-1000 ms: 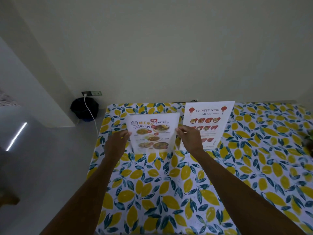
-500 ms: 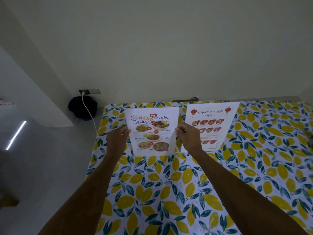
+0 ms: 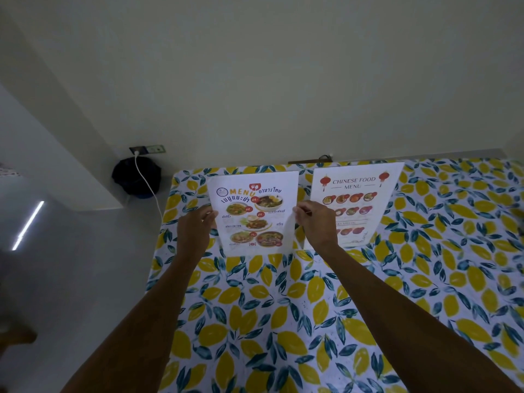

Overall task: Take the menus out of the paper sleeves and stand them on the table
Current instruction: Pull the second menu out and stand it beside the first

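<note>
A white Thai food menu [image 3: 253, 212] with dish photos stands upright near the far edge of the table [image 3: 283, 321], its bottom edge on the lemon-print cloth. My left hand [image 3: 195, 229] pinches its left edge and my right hand [image 3: 316, 224] pinches its right edge. To the right, a Chinese food menu [image 3: 360, 194] stands upright by itself, partly hidden behind my right hand. No paper sleeve is visible.
A bare wall rises just behind the table's far edge. To the left, past the table's left edge, a black bin [image 3: 136, 177] sits on the floor under a wall socket [image 3: 147, 149] with a white cable [image 3: 147, 182].
The Thai menu has gone from tilted back to upright and moved a little farther from me, with both hands staying on its edges. The Chinese menu has not moved.
</note>
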Tool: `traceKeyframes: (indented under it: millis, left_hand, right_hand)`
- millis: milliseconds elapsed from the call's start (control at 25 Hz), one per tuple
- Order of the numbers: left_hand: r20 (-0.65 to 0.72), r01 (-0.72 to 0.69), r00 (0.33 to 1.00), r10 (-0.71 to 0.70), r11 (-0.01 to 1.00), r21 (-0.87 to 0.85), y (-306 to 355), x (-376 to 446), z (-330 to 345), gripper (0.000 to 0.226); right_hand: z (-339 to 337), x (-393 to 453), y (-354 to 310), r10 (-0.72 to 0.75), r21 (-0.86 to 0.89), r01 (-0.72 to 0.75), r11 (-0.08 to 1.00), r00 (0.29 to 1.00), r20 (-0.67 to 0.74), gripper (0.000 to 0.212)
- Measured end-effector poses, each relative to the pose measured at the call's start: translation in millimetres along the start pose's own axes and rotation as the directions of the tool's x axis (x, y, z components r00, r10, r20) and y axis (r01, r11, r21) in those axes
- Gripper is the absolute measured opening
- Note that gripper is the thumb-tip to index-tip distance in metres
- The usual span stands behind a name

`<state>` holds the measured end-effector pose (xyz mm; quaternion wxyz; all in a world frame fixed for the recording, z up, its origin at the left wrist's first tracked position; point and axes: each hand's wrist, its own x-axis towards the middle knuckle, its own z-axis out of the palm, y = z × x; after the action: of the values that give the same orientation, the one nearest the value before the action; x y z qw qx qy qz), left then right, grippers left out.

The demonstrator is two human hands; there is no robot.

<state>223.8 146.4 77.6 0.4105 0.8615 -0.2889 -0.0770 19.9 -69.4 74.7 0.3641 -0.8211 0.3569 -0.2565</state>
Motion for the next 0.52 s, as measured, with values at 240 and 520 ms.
traceKeyframes:
  millis: [240, 520]
  left_hand:
    - [0.011, 0.021, 1.000, -0.021, 1.000, 0.001, 2.2, 2.1, -2.3, 0.036]
    - [-0.008, 0.027, 1.000, -0.027, 0.999, 0.030, 0.8, 0.9, 3.1, 0.026]
  right_hand:
    - [2.6, 3.1, -1.6, 0.020, -0.027, -0.020, 0.999, 1.000, -0.009, 0.016]
    - [3.8, -1.8, -9.3, 0.018, -0.103, -0.025, 0.994, 0.997, -0.072, 0.021]
